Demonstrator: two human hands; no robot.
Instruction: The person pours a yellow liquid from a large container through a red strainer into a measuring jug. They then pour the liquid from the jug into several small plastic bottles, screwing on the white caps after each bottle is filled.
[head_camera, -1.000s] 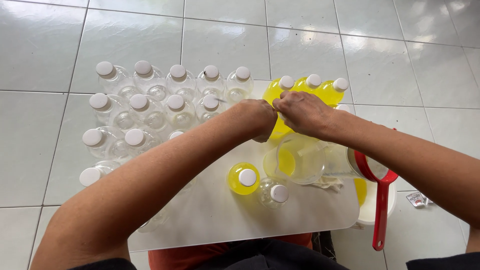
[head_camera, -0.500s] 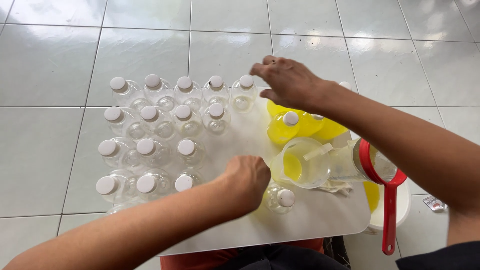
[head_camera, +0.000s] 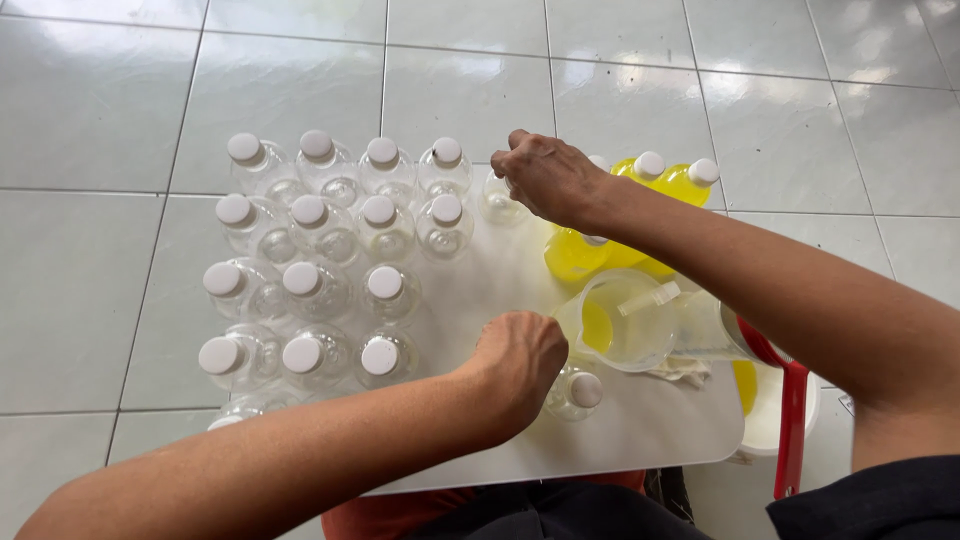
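Observation:
My right hand (head_camera: 548, 180) reaches to the far side of the white tabletop (head_camera: 650, 430). Its fingers close over the top of a clear empty bottle (head_camera: 497, 205) at the end of the back row. My left hand (head_camera: 520, 365) is curled downward near the front, closed over a bottle it hides. A small clear capped bottle (head_camera: 577, 392) stands right beside it. Three yellow-filled capped bottles (head_camera: 690, 182) stand behind my right forearm. A clear jug (head_camera: 620, 325) holding some yellow liquid lies between my two hands.
Several empty clear bottles with white caps (head_camera: 310, 275) stand in rows on the left of the tabletop. A white bucket (head_camera: 780, 420) with a red handle (head_camera: 792, 430) sits at the right edge. Grey tiled floor (head_camera: 120, 90) surrounds the table.
My right hand has dropped from above the back row onto the end clear bottle. My left hand stays closed at the front, where the yellow capped bottle stood a second ago.

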